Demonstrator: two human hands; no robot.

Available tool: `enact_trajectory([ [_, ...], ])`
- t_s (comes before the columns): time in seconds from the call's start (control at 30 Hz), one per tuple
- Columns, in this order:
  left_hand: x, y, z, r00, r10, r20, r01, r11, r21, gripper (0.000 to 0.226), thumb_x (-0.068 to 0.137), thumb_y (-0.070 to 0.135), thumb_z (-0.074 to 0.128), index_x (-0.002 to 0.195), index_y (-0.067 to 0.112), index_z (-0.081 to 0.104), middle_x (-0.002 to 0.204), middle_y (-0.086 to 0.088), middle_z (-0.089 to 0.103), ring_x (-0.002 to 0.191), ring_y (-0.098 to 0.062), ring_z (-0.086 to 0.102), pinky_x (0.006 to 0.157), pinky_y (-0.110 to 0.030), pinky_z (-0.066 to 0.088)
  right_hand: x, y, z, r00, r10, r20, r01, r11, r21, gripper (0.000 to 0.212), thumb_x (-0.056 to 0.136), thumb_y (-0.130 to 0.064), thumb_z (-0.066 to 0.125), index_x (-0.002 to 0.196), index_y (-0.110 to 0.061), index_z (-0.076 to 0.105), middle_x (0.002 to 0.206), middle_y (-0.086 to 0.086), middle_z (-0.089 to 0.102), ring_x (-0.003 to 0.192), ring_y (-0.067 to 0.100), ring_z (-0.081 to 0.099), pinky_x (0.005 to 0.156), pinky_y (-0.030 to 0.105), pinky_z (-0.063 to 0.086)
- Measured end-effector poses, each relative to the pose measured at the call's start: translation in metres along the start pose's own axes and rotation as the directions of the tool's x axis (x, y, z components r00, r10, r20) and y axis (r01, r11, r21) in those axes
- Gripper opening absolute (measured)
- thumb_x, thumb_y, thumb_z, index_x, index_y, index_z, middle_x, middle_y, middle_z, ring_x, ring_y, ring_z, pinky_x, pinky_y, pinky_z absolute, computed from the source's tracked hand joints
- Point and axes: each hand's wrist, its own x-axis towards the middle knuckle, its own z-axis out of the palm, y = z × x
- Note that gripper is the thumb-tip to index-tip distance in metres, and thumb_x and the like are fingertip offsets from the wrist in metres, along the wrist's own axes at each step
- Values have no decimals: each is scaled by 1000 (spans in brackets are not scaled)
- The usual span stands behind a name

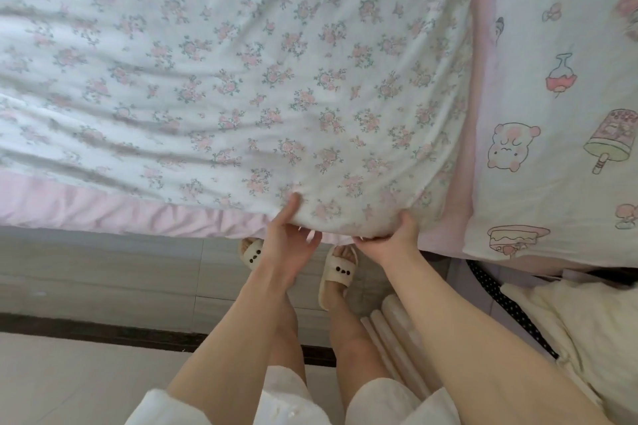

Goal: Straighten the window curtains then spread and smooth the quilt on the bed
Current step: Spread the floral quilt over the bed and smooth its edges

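Both hands at the near edge of the quilt (241,62), close together, not touching. Left hand (288,240) gripped the edge w/ thumb laid on top of the floral face, fingers curled under the hem. Right hand (390,240) pinched the same edge just beside it, thumb up over the fabric, fingertips tucked below. Gathered a soft bulge of cloth between the 2 hands. Quilt spread away from the hands across the bed, white w/ small pink flowers, long creases running off to the left of the left hand. Pink border (103,203) showed along the near side, left of the left hand, and again as a strip beyond the right hand. Cartoon-print sheet (552,79) lay right of the right hand, past that strip (bears, a bottle, cake drawings). Below the hands: 2 cream slippers (340,274) on a tiled floor (86,272). Cream ribbed object (397,331) just under the right forearm; can't tell what it was.
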Motion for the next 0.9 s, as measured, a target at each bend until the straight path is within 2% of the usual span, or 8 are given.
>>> enact_trajectory([
  [0.07, -1, 11, -8, 998, -57, 40, 54, 996, 71, 48, 69, 32, 78, 112, 18, 63, 114, -2, 69, 111, -19, 61, 89, -36, 47, -3, 3, 3, 999, -36, 8, 36, 997, -73, 47, 86, -42, 52, 126, -16, 52, 129, 11, 54, 115, 31, 53, 99, 46, 44],
  [0.23, 5, 33, -22, 941, -126, -315, 270, 839, 473, 46, 87, 43, 62, 120, 13, 51, 119, -6, 53, 110, -25, 51, 92, -39, 40, -9, 13, 9, 951, -123, -282, -49, 844, -534, 43, 91, -39, 47, 123, -11, 50, 121, 10, 53, 110, 26, 50, 94, 40, 39],
  [0.37, -5, 71, -48, 919, -56, -389, 220, 894, 390, 51, 90, 38, 58, 131, 12, 43, 131, -10, 47, 116, -27, 48, 92, -40, 41, -19, 39, 32, 913, -204, -354, -118, 697, -707, 50, 95, -33, 37, 138, -7, 35, 142, 11, 39, 128, 30, 40, 104, 43, 32],
  [0.47, -19, 113, -78, 888, 41, -458, 113, 946, 305, 51, 94, 31, 54, 138, 10, 39, 139, -12, 42, 117, -27, 48, 99, -42, 42, -24, 86, 59, 966, -215, -141, -12, 511, -860, 49, 97, -31, 29, 137, -5, 37, 142, 16, 42, 128, 34, 44, 99, 45, 39],
  [0.53, -29, 145, -100, 857, 111, -503, 38, 960, 276, 45, 96, 25, 50, 136, 7, 42, 131, -13, 46, 116, -26, 49, 95, -38, 44, -31, 125, 82, 969, -209, -129, -23, 446, -895, 49, 96, -34, 29, 136, -7, 39, 141, 17, 44, 127, 37, 44, 100, 49, 40],
  [0.67, -46, 221, -142, 841, 190, -507, -116, 978, 175, 35, 96, 22, 48, 128, 7, 48, 117, -8, 50, 104, -23, 52, 83, -33, 45, -47, 211, 143, 974, -89, -209, -112, 609, -785, 45, 96, -27, 33, 136, -8, 35, 142, 18, 39, 128, 36, 41, 108, 53, 31],
  [0.77, -53, 271, -162, 845, 235, -479, -200, 972, 125, 31, 96, 23, 48, 123, 9, 50, 117, -6, 52, 105, -24, 54, 84, -35, 46, -52, 268, 181, 994, 20, -107, -94, 650, -754, 49, 97, -26, 32, 140, -4, 28, 142, 22, 37, 129, 38, 39, 109, 52, 31],
  [0.9, -63, 328, -186, 851, 288, -439, -266, 957, 112, 11, 94, 21, 49, 93, 14, 57, 107, -3, 56, 92, -20, 58, 81, -36, 46, -53, 330, 217, 996, 88, 16, -49, 687, -725, 52, 98, -26, 34, 139, 5, 25, 140, 21, 39, 130, 35, 40, 108, 48, 32],
])
